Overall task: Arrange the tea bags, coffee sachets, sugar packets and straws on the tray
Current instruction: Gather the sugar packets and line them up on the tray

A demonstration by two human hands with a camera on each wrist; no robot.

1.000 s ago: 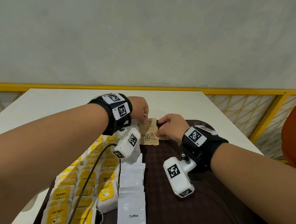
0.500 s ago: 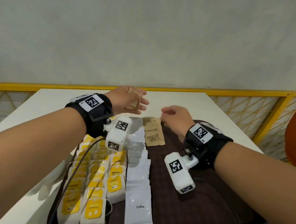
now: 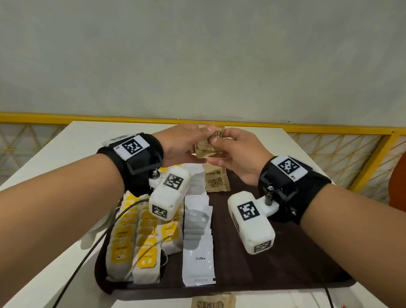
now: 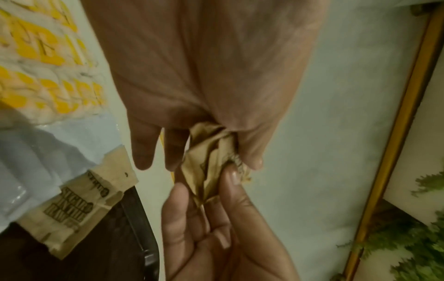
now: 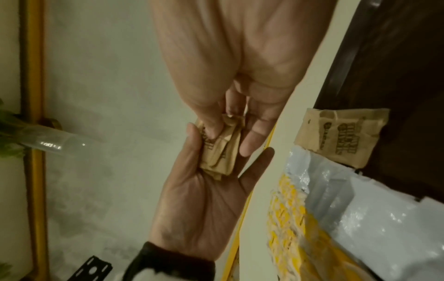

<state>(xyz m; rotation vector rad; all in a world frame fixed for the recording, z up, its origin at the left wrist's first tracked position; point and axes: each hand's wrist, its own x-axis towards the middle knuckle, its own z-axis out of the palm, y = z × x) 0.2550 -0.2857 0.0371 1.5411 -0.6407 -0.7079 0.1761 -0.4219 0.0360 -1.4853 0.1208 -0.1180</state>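
Both hands meet above the far end of the tray point(image 3: 271, 281). Left hand point(image 3: 180, 144) and right hand point(image 3: 237, 155) pinch a small bunch of brown sugar packets point(image 3: 208, 143); fingers point(image 4: 230, 182) of each are clamped on the crumpled paper. One laid sugar packet point(image 3: 216, 181) sits just below the fingers, beside the coffee sachets point(image 3: 199, 228) and tea bags point(image 3: 143, 238). Risk, as I judge it: the packets are bunched, so pulling one free could drag others out or tear the paper, scattering them over the neat rows.
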